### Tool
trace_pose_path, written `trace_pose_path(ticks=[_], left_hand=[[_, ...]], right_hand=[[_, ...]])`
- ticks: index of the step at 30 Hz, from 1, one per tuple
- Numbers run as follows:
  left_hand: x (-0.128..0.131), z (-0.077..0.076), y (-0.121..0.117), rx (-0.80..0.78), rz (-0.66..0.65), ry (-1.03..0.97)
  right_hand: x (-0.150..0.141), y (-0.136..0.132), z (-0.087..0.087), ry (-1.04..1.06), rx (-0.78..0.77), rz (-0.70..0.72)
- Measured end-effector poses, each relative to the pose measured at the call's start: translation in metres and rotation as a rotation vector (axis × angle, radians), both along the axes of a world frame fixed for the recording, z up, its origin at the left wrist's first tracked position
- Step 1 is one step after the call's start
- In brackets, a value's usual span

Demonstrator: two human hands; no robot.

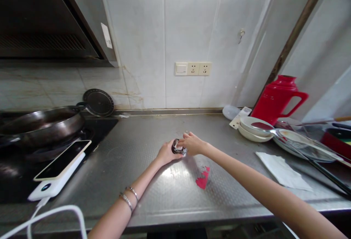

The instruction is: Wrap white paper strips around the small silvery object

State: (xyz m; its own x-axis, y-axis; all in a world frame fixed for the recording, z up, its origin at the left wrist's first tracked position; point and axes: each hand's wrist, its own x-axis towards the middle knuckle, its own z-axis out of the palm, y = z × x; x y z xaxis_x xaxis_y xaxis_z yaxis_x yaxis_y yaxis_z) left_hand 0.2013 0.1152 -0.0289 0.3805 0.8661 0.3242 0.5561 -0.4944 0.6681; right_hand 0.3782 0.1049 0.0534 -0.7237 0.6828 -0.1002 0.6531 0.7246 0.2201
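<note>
Over the middle of the steel counter, my left hand (166,153) is closed around the side of a small, shiny, dark and silver round container (175,147). What kind of container it is, I cannot make out. My right hand (193,143) reaches in from the right, its thumb and fingers closed at the container's near rim, with other fingers lifted above it. The fingers hide much of the container. A torn red scrap (203,179) lies on the counter in front of my right hand, below my right forearm.
On the left, a phone (63,160) rests on a white power bank (56,180) with a cable, beside a pan (44,125) on the stove. To the right are stacked bowls (253,133), a red thermos (279,100) and a white napkin (282,171). A tiled wall with sockets (199,69) rises behind.
</note>
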Motion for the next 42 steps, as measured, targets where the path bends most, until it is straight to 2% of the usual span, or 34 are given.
trace_pose_path(ticks=[5,10,13,16,21,24,28,36,39,42], left_hand=[[0.000,0.002,-0.002,-0.006,0.044,0.049],[0.000,0.000,0.000,-0.006,0.037,0.049],[0.001,0.000,0.001,-0.001,0.037,0.043],[0.001,0.002,-0.001,-0.005,0.018,0.026],[0.001,0.004,-0.003,-0.004,-0.005,0.001],[0.000,0.003,-0.002,-0.003,0.025,0.016],[0.000,0.001,-0.001,-0.010,0.038,0.034],[0.001,0.000,0.000,-0.019,0.045,0.040],[0.002,0.001,0.000,-0.017,0.044,0.038],[0.001,0.002,-0.001,-0.007,0.005,0.017]], right_hand=[[0.001,-0.005,0.003,0.024,-0.059,-0.086],[0.010,-0.005,0.007,0.082,-0.231,-0.050],[0.012,-0.003,0.005,0.112,-0.273,-0.039],[0.009,0.000,0.001,0.097,-0.235,-0.026],[0.000,-0.002,-0.005,0.051,-0.027,-0.019],[-0.001,-0.007,-0.008,0.038,0.036,-0.059],[0.001,-0.011,-0.008,0.070,0.002,-0.121],[0.015,-0.007,-0.008,0.167,-0.262,-0.108],[0.014,-0.004,-0.011,0.163,-0.254,-0.086],[0.008,-0.002,-0.012,0.127,-0.182,-0.079]])
